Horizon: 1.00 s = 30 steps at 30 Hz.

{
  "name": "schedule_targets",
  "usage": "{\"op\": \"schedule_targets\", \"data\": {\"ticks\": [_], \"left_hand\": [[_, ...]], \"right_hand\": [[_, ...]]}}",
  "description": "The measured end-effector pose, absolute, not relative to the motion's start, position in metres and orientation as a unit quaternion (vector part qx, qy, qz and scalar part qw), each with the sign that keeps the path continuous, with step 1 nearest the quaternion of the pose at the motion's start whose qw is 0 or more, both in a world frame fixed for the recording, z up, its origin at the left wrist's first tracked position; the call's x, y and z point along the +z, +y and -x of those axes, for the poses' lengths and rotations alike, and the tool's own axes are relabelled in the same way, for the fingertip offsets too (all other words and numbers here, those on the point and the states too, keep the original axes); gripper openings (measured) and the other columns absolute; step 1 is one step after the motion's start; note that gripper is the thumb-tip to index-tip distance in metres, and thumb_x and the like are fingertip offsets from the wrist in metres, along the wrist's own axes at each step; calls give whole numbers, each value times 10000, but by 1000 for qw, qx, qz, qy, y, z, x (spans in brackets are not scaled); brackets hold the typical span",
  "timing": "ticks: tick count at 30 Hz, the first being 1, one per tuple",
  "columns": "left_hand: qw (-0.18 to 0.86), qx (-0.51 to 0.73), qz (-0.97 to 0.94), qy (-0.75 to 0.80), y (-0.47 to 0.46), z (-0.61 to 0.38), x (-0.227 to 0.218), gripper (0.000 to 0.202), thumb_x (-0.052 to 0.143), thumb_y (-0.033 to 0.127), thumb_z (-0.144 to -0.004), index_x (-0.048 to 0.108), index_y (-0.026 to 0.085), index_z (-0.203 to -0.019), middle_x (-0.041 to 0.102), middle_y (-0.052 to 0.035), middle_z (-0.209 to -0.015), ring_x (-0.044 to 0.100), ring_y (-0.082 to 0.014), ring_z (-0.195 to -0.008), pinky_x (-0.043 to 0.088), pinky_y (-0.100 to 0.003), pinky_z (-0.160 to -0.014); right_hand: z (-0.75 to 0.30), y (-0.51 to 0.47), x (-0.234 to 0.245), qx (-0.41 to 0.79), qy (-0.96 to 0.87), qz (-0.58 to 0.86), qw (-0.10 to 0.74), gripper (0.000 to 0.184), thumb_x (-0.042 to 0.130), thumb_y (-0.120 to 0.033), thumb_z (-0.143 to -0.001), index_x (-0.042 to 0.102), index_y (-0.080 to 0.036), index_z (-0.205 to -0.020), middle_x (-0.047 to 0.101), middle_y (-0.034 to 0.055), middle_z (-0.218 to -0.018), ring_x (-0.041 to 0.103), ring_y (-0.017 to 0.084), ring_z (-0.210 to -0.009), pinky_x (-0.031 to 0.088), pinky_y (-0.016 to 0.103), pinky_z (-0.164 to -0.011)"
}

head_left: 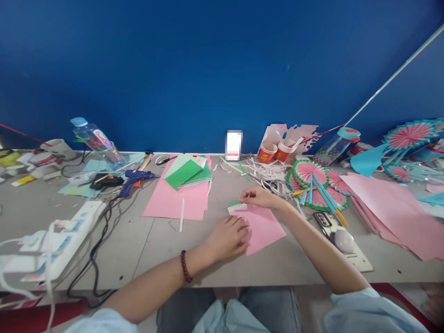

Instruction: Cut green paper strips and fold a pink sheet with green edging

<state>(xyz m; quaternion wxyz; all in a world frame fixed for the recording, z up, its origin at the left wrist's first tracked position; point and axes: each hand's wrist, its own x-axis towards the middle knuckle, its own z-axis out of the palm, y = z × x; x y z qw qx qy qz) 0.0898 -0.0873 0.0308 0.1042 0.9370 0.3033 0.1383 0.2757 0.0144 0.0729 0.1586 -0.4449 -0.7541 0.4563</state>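
Even, moderately bright indoor light, apparently from above; source out of frame. Soft, faint shadow on worktop (166, 245) beneath left forearm (156, 286). Blue wall (208, 69) dims toward upper corners. White screen (234, 143) near centre blown out, edges coarsely pixelated. Wide-angle stretch strongest at sides; stacked pink paper (398, 212) smeared toward right edge. Pink sheet (265, 231) near centre clearer, fine detail soft.

At left, a tilted clear bottle (93, 138) is shown; a blue glue gun (129, 183) and, in the foreground, a white power strip (77, 233) are also seen. Red paper cups (268, 152) are set near the blue wall (208, 64); at right, a phone (323, 220) is laid.
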Motion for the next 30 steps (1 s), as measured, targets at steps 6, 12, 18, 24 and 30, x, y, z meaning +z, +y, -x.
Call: {"op": "schedule_targets", "data": {"ticks": [6, 12, 18, 24, 30], "left_hand": [[108, 135, -934, 313, -83, -87, 29, 451, 596, 372, -805, 495, 165, -1193, 544, -114, -1174, 467, -265, -1146, 384, -383, -979], [94, 135, -924, 346, -82, -87, 29, 598, 638, 460, -758, 478, 125, -1227, 527, -133, -1222, 454, -297, -1151, 365, -410, -1002], [95, 133, -926, 340, -81, -86, 30, 582, 615, 482, -768, 478, 147, -1223, 534, -123, -1195, 444, -290, -1144, 351, -415, -1010], [101, 130, -927, 336, -79, -85, 32, 551, 589, 494, -781, 480, 172, -1214, 537, -113, -1169, 433, -289, -1140, 347, -421, -999], [101, 125, -928, 336, -78, -85, 33, 567, 585, 504, -784, 475, 161, -1222, 536, -114, -1187, 427, -288, -1151, 341, -416, -1003]], "right_hand": [[-267, 14, 68, 404, -766, 480, 137, 242, 574, -377, -767, 683, -165, -720, 645, 4, -671, 530, 126, -618, 377, 241, -585], [-268, 13, 61, 361, -783, 489, 132, 223, 562, -338, -768, 690, -169, -696, 690, 23, -736, 593, 164, -705, 409, 259, -650], [-269, 16, 53, 341, -791, 487, 143, 206, 564, -307, -763, 682, -165, -671, 700, 43, -784, 617, 186, -754, 435, 279, -707], [-270, 16, 47, 336, -792, 485, 158, 164, 580, -257, -740, 680, -163, -651, 695, 49, -798, 623, 192, -777, 450, 276, -719], [-270, 16, 49, 333, -792, 490, 149, 145, 578, -234, -730, 679, -169, -649, 689, 40, -758, 626, 188, -760, 450, 259, -688]]}}
